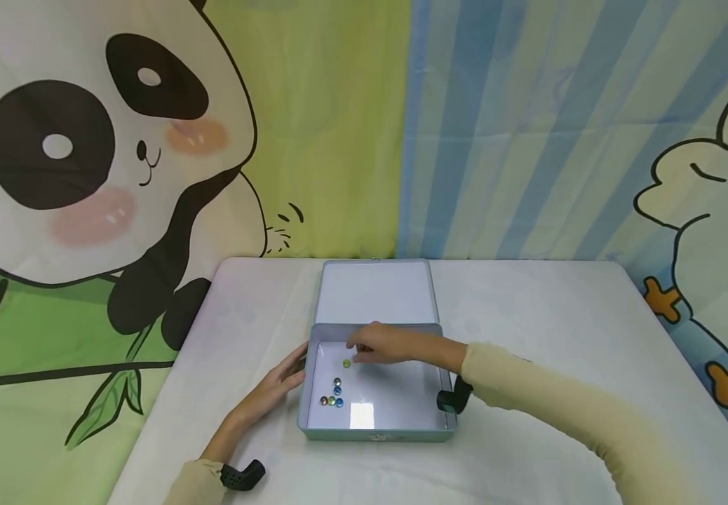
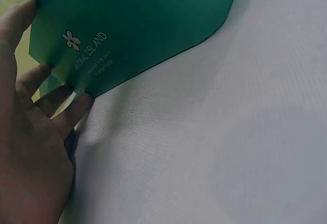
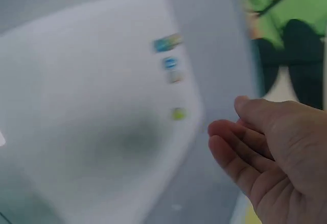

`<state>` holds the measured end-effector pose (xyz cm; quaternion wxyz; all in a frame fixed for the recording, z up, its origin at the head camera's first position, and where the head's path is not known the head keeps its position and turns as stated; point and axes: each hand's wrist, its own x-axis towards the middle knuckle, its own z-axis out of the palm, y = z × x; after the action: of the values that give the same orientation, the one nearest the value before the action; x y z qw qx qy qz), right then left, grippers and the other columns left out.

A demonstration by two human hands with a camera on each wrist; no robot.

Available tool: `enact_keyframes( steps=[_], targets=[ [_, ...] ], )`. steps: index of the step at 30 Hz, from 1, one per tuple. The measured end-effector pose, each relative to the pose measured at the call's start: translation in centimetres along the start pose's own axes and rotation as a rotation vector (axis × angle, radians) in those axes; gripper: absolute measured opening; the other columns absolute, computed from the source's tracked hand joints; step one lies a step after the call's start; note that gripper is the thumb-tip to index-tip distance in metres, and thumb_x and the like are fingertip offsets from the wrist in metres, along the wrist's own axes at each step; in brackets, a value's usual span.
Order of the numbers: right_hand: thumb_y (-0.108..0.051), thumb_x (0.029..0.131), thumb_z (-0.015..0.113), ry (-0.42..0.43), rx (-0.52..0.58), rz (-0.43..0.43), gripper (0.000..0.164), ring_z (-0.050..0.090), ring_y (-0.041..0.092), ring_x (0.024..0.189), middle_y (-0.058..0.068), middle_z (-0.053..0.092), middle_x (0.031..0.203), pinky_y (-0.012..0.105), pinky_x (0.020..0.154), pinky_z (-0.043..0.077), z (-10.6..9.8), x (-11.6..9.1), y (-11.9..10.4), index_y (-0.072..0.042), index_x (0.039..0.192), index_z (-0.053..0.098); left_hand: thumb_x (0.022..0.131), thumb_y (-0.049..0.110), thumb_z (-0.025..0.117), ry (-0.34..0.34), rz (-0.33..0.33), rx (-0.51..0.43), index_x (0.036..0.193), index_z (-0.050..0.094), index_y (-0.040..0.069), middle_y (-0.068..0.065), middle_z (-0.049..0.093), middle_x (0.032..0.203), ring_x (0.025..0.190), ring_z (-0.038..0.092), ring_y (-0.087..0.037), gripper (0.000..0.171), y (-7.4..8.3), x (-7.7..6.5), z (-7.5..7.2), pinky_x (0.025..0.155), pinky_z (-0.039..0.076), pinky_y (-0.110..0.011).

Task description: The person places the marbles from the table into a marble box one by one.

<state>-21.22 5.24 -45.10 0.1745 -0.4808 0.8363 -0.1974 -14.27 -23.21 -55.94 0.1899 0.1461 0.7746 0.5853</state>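
A green tin box (image 1: 376,435) with a pale inside lies on the white table. My left hand (image 1: 269,393) touches its left side; in the left wrist view, spread fingertips of the left hand (image 2: 38,127) rest against the green wall (image 2: 148,25), lettered "ANIMAL ISLAND". Over the back left of the box hovers my right hand (image 1: 383,344). Beside its fingertips, a yellow-green marble (image 1: 346,363) sits on the box floor. Several marbles, among them a blue marble (image 1: 337,391), form an L nearer the front. The right wrist view is blurred; the right hand (image 3: 276,152) has loosely bent fingers, nothing visible between them.
The open lid (image 1: 376,291) lies back behind the box. White cloth covers the table (image 1: 528,308) on both sides. Behind it hang a panda-printed curtain (image 1: 326,126) and a blue striped one. Each wrist wears a black device (image 1: 244,477).
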Motion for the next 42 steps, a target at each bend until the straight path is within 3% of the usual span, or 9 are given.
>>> enact_keyframes(
  steps=[5, 8, 12, 18, 26, 32, 37, 42],
  targets=[
    [-0.018, 0.098, 0.058, 0.181, 0.176, 0.031, 0.031, 0.065, 0.004, 0.079, 0.003, 0.072, 0.095, 0.017, 0.072, 0.055, -3.6, -6.4, -0.6, -0.002, 0.124, 0.062, 0.103, 0.024, 0.043, -0.005, 0.008, 0.023, 0.157, 0.015, 0.019, -0.014, 0.016, 0.163, 0.148, 0.02, -0.042, 0.061, 0.1, 0.3, 0.2, 0.117, 0.021, -0.063],
    [-0.017, 0.098, 0.058, 0.322, 0.231, 0.088, 0.028, 0.066, 0.007, 0.077, 0.002, 0.072, 0.093, 0.021, 0.071, 0.057, -4.0, -10.3, -0.3, -0.004, 0.121, 0.063, 0.103, 0.024, 0.044, 0.007, -0.001, 0.032, 0.157, 0.016, 0.02, -0.013, 0.017, 0.163, 0.148, 0.02, -0.042, 0.061, 0.2, 0.4, 0.1, 0.117, 0.021, -0.062],
    [-0.012, 0.096, 0.06, 0.452, 0.2, 0.136, 0.02, 0.064, 0.003, 0.076, 0.003, 0.07, 0.095, 0.02, 0.068, 0.056, -1.6, -14.9, 1.2, -0.005, 0.114, 0.066, 0.103, 0.024, 0.044, 0.005, -0.01, 0.034, 0.157, 0.016, 0.02, -0.013, 0.017, 0.163, 0.148, 0.02, -0.042, 0.061, 0.3, 0.2, -0.1, 0.118, 0.021, -0.062],
    [-0.001, 0.088, 0.067, 0.545, 0.161, 0.155, 0.015, 0.06, -0.002, 0.075, 0.006, 0.069, 0.092, 0.019, 0.062, 0.055, 3.8, -19.8, 3.1, -0.006, 0.103, 0.066, 0.103, 0.023, 0.043, -0.006, -0.014, 0.023, 0.157, 0.015, 0.022, -0.013, 0.016, 0.163, 0.148, 0.019, -0.042, 0.061, 0.4, -0.3, -0.1, 0.118, 0.02, -0.063],
    [0.0, 0.083, 0.071, 0.611, 0.162, 0.233, 0.019, 0.058, -0.006, 0.073, 0.006, 0.07, 0.093, 0.018, 0.059, 0.053, 7.2, -20.7, 4.4, -0.004, 0.101, 0.067, 0.102, 0.025, 0.044, 0.019, -0.02, 0.003, 0.157, 0.016, 0.025, -0.009, 0.016, 0.164, 0.149, 0.018, -0.039, 0.061, 0.4, -0.8, -0.2, 0.118, 0.019, -0.064],
    [0.003, 0.081, 0.072, 0.633, 0.156, 0.191, 0.023, 0.059, -0.003, 0.072, 0.008, 0.068, 0.093, 0.017, 0.059, 0.053, 8.5, -19.9, 4.8, -0.003, 0.102, 0.066, 0.102, 0.025, 0.044, 0.017, -0.016, -0.009, 0.156, 0.017, 0.025, -0.008, 0.016, 0.164, 0.15, 0.018, -0.038, 0.061, 0.3, -0.6, -0.1, 0.118, 0.019, -0.064],
    [0.004, 0.08, 0.073, 0.614, 0.113, 0.149, 0.026, 0.057, -0.002, 0.073, 0.005, 0.066, 0.092, 0.015, 0.059, 0.052, 9.0, -19.2, 5.1, -0.004, 0.104, 0.065, 0.102, 0.024, 0.044, 0.014, -0.015, -0.006, 0.156, 0.016, 0.024, -0.009, 0.016, 0.164, 0.149, 0.018, -0.039, 0.061, 0.2, -0.4, -0.1, 0.117, 0.019, -0.064],
    [0.0, 0.08, 0.073, 0.571, 0.045, 0.196, 0.024, 0.056, -0.001, 0.076, 0.0, 0.065, 0.092, 0.016, 0.063, 0.052, 9.5, -18.5, 5.5, -0.008, 0.101, 0.065, 0.103, 0.023, 0.043, 0.012, -0.009, -0.001, 0.157, 0.016, 0.023, -0.011, 0.016, 0.164, 0.149, 0.019, -0.041, 0.061, 0.0, -0.2, -0.1, 0.117, 0.019, -0.064]
  ],
)
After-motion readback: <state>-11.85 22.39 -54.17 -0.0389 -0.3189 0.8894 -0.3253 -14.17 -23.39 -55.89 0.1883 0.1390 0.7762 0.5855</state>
